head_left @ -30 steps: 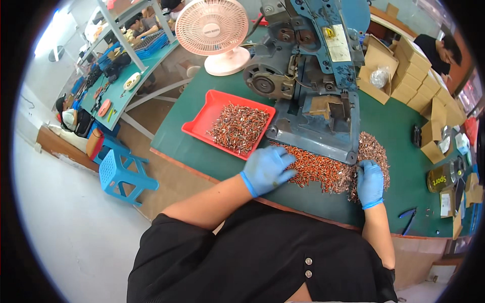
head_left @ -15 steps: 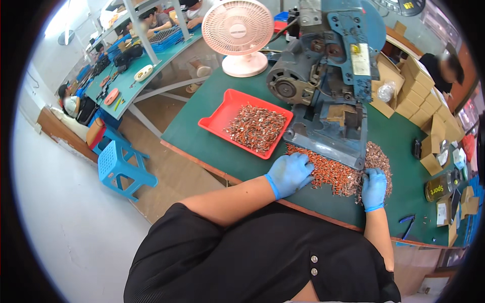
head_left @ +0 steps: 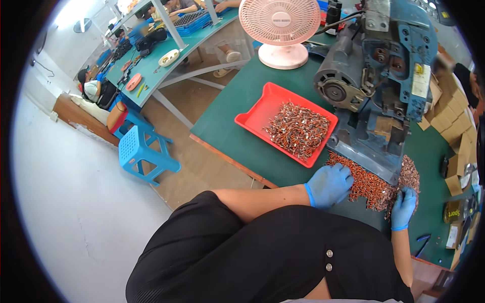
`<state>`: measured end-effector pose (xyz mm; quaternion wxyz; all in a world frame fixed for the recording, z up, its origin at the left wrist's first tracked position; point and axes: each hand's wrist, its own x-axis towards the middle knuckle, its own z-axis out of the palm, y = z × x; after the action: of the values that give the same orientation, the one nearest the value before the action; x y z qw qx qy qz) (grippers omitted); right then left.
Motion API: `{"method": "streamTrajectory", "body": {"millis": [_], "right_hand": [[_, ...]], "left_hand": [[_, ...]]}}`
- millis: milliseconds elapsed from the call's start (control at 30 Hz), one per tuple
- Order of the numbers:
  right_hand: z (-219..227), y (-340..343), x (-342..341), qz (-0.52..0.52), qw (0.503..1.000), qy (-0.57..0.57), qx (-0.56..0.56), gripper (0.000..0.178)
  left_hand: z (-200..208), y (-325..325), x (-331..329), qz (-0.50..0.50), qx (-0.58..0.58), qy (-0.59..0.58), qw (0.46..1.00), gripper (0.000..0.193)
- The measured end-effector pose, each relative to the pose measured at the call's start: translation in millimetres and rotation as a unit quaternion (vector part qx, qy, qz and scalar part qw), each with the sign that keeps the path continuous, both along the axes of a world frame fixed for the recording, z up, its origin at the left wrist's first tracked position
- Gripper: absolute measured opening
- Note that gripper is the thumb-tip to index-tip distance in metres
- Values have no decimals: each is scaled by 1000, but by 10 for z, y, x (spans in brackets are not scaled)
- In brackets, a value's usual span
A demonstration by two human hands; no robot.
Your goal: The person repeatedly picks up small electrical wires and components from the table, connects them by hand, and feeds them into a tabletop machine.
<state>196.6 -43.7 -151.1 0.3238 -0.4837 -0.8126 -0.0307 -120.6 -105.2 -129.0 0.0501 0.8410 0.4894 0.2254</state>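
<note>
My left hand [head_left: 329,186], in a blue glove, rests at the left edge of a heap of small orange and metallic parts [head_left: 368,187], its fingers bent and slightly apart on the parts. My right hand [head_left: 403,209], gloved alike, reaches into a duller brownish-pink heap of small parts [head_left: 410,174] on the right. Its fingers are drawn together at the tips; what they hold, if anything, is too small to name. Both heaps lie against the front of a blue-grey machine [head_left: 366,151]. Beyond my left hand sits a red tray [head_left: 255,120] partly filled with similar orange and metallic parts.
A pink fan [head_left: 284,56] stands at the back of the green table [head_left: 222,121]. Cardboard boxes [head_left: 449,113], a jar [head_left: 453,211] and blue-handled pliers [head_left: 423,243] are on the right. Blue stools [head_left: 146,151] stand left on the floor. People sit at another bench.
The view has turned, so the whole scene sits farther right in the picture. Both hands remain at the heaps, with only small finger movement.
</note>
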Motion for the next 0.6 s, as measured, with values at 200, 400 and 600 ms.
{"method": "streamTrajectory", "body": {"millis": [200, 400, 600], "right_hand": [[-19, 78, 27, -20, 999, 29, 0, 9], [-76, -60, 134, -32, 998, 47, 10, 8], [-309, -429, 287, -54, 996, 67, 14, 8]], "left_hand": [[33, 104, -52, -41, 5, -23, 999, 24], [20, -76, 29, -27, 23, -18, 999, 22], [-147, -460, 165, 8, 54, -18, 998, 21]]}}
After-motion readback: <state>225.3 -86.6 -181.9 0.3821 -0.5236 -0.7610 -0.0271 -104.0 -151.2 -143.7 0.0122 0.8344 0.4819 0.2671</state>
